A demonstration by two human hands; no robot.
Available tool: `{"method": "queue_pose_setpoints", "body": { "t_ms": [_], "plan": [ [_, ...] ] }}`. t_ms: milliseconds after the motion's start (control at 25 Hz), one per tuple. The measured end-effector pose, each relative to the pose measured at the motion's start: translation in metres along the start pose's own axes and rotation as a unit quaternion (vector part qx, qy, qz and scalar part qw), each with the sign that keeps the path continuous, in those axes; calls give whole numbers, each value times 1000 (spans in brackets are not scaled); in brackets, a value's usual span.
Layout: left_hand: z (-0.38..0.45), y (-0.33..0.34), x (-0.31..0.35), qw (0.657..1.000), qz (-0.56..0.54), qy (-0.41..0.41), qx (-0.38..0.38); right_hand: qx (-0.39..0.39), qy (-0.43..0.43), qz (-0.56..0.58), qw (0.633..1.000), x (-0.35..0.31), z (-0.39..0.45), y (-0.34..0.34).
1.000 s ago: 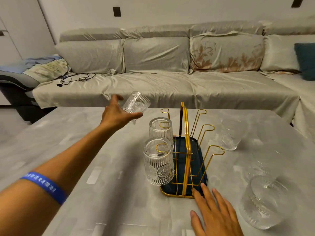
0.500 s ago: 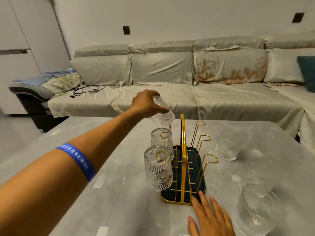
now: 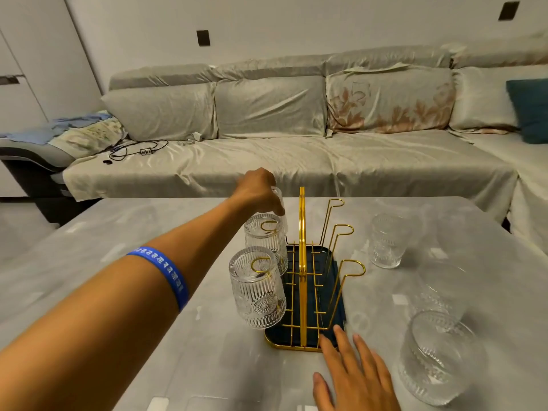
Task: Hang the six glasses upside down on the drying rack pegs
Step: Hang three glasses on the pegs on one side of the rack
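Since a moment ago: left hand [image 3: 257, 189] has carried the third glass [image 3: 278, 200] down from above the rack onto the far left peg.
Left hand: fingers wrapped round that inverted glass, guiding it over a peg hidden behind it.
Hung glasses: near one [image 3: 257, 287] and middle one [image 3: 266, 240] sit mouth-down to drain.
Drying rack [image 3: 302, 262]: three right pegs [image 3: 351, 269] bare.
Right hand [image 3: 354, 378]: flat and spread, holding nothing, fingertips at the rack's base, probably steadying it.
Waiting glasses: far one [image 3: 388, 240], middle [image 3: 439, 287], near [image 3: 437, 355], upright on the table [image 3: 118, 292].
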State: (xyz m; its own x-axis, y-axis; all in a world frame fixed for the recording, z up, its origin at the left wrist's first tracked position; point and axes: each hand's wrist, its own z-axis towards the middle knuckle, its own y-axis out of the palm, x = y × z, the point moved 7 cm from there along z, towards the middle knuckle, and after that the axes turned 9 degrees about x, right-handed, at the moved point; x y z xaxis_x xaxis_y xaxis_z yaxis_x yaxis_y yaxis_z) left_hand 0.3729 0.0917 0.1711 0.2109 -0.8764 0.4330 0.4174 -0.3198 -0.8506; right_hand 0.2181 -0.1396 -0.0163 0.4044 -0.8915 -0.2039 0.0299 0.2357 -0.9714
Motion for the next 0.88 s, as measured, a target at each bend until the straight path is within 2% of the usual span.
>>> {"method": "queue_pose_setpoints", "body": {
  "t_ms": [240,440,560,640,720,760,800,880],
  "plan": [
    [3,14,-3,999,38,-7,-18,0,6,0,1000,0,-4,1],
    [3,20,-4,998,62,0,-27,38,-7,-16,999,-2,-7,-6],
    [-6,2,-2,996,86,24,-7,30,3,25,999,-3,-8,-9],
    [-25,-25,-19,998,-23,-13,56,36,-13,20,999,-4,-9,-5],
    [-67,-41,-57,971,-166,-84,150,41,-12,37,998,1,-14,2],
    [-98,-40,-75,960,-185,-104,181,59,-14,38,997,2,-16,3],
    [-132,-30,-91,960,-178,-113,183,73,-12,43,996,2,-18,1],
    [-193,4,-108,973,-162,-97,135,74,-10,48,996,0,-20,-2]
  ]
}}
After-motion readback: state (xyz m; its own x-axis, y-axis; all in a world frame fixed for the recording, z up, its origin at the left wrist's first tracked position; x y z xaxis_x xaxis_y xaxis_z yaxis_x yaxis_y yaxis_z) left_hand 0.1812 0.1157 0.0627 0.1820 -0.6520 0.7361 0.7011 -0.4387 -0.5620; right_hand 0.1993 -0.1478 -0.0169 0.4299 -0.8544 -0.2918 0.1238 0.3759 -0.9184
